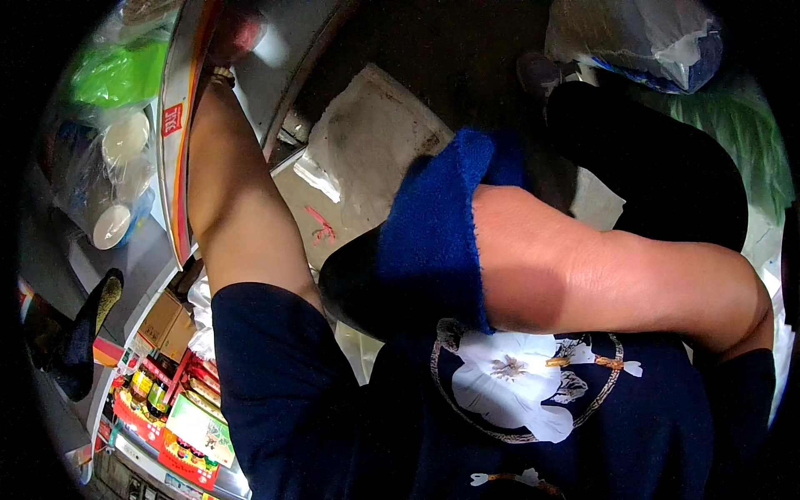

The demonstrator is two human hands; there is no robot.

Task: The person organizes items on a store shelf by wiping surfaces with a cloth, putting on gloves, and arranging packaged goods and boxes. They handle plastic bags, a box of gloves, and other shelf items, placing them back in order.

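My left arm reaches up along a white shelf edge strip [172, 131] with orange and red bands. Past the bracelet [222, 76] on its wrist, my left hand [228, 40] is dark and blurred over the grey shelf; its fingers and anything in them cannot be made out. My right forearm lies bent across my front, and a blue terry towel [431, 244] covers its far end. The towel hides my right hand, so its hold cannot be seen. Below the forearm is my dark shirt with a white flower print [509, 369].
Bagged paper bowls [125, 140] and a green plastic bag [115, 75] are on the shelf at left. Jars [147, 387] and boxed goods [200, 431] fill a lower shelf. A flattened sheet [375, 125] lies on the floor. Large plastic bags [637, 37] stand at upper right.
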